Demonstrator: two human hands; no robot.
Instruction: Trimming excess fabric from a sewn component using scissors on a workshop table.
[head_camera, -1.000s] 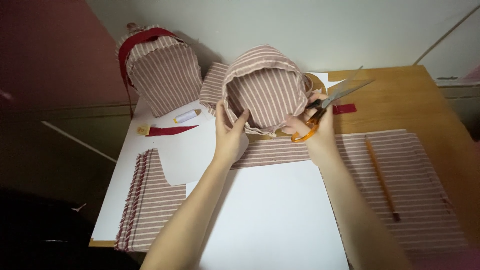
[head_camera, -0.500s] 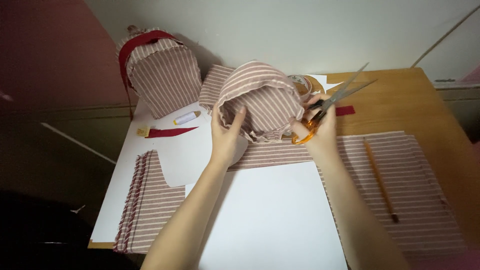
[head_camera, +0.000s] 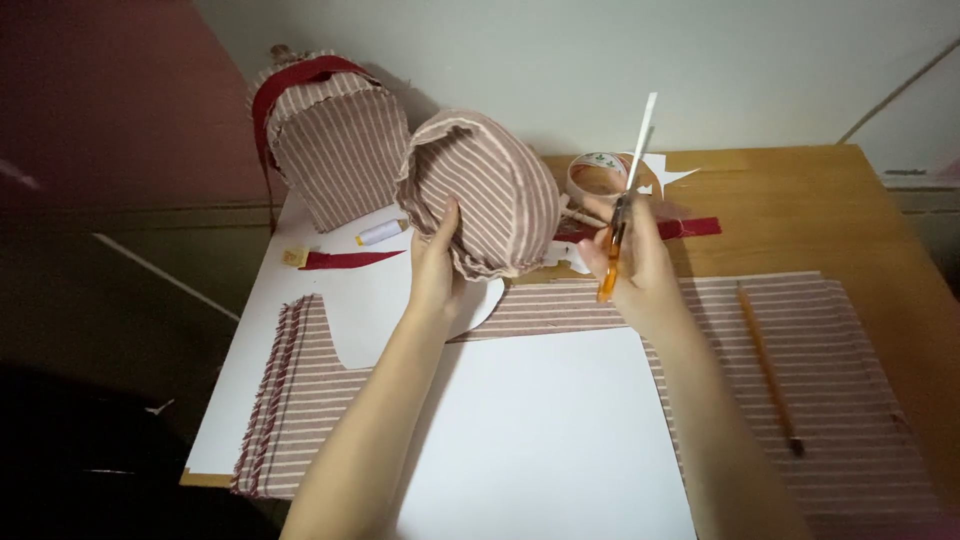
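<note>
My left hand (head_camera: 436, 268) holds up a sewn striped fabric shell (head_camera: 487, 192), pink with white stripes, gripping its lower left rim; its open side faces left. My right hand (head_camera: 632, 262) grips orange-handled scissors (head_camera: 622, 215), blades pointing up, just right of the shell and apart from it. Both hands hover over the wooden table (head_camera: 820, 210).
A finished striped fabric box with a dark red strap (head_camera: 335, 140) stands at the back left. A white thread spool (head_camera: 381, 232), red fabric strips (head_camera: 345, 260), a tape roll (head_camera: 598, 172), a pencil (head_camera: 768, 362), flat striped cloth (head_camera: 800, 340) and white paper sheets (head_camera: 545, 430) lie on the table.
The left hand turned the shell so its opening swung from facing me to facing left. The right hand let go of the shell and rotated the scissors from pointing right to upright.
</note>
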